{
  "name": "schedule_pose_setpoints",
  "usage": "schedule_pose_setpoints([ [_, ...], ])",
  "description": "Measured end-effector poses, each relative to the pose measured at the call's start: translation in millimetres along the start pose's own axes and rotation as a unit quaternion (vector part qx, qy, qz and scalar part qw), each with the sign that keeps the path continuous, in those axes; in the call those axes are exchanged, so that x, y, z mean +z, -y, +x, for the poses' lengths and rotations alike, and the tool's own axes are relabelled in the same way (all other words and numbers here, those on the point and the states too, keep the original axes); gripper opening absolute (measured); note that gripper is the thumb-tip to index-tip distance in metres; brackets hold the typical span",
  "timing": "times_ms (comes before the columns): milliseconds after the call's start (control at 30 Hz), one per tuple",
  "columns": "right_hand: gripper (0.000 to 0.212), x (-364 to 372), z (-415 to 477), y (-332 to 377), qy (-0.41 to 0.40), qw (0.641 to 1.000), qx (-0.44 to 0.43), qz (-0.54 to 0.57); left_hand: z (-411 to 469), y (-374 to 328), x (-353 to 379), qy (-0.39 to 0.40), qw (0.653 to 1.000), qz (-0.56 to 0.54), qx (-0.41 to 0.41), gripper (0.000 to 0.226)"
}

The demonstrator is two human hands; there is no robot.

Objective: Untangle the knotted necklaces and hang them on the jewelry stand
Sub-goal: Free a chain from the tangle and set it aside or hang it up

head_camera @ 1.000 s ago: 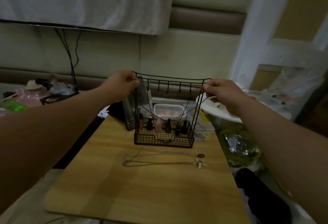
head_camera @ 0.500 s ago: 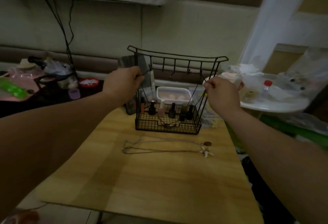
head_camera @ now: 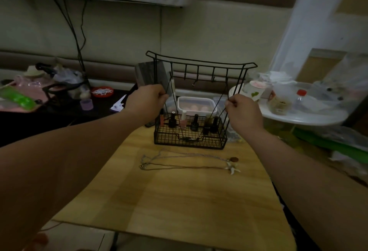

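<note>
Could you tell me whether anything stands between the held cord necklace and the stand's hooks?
Nothing visible does. The left hand and right hand pinch the necklace before the stand; the hooks above look free, bottles sit lower.

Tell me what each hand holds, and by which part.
One thin black cord necklace: the left hand pinches one upper end, the right hand the other; its pendant middle hangs between them.

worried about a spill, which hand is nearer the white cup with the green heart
Right. The right hand is just left of the cup; the left hand is across the stand, much farther left.
</note>
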State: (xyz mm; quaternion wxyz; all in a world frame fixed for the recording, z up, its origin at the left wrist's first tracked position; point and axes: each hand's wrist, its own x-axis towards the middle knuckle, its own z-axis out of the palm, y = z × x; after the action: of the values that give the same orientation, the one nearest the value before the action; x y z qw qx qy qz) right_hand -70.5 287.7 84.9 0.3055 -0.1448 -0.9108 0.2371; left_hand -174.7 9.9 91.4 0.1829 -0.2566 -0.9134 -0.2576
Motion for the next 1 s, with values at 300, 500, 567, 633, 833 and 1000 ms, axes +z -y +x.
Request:
schedule_pose_setpoints([
  [300,0.013,5.3,-27.6,-12.7,0.032,0.998,0.039,0.028,-25.0,-2.5,8.1,0.027,0.997,-0.060,-0.035,0.010],
  [500,0.010,2.3,-74.7,-33.7,0.067,0.995,0.069,0.014,-71.4,-0.8,19.9,0.050,0.995,-0.064,-0.065,0.006],
  [567,0.010,2.1,-92.3,-44.5,0.089,0.993,0.082,0.011,-89.4,-5.7,27.3,0.076,0.992,-0.071,-0.072,0.006],
  [633,0.010,2.0,-109.3,-51.3,0.112,0.990,0.081,0.015,-104.4,-13.1,36.2,0.107,0.990,-0.073,-0.059,0.005],
  [833,0.025,9.4,-131.9,-39.9,0.230,0.967,-0.059,-0.089,-123.9,-41.3,64.1,0.212,0.975,0.019,0.064,0.025],
  [1000,0.033,26.1,-128.1,-16.2,0.271,0.943,-0.131,-0.141,-121.0,-43.8,64.4,0.256,0.950,0.159,0.081,0.023],
])
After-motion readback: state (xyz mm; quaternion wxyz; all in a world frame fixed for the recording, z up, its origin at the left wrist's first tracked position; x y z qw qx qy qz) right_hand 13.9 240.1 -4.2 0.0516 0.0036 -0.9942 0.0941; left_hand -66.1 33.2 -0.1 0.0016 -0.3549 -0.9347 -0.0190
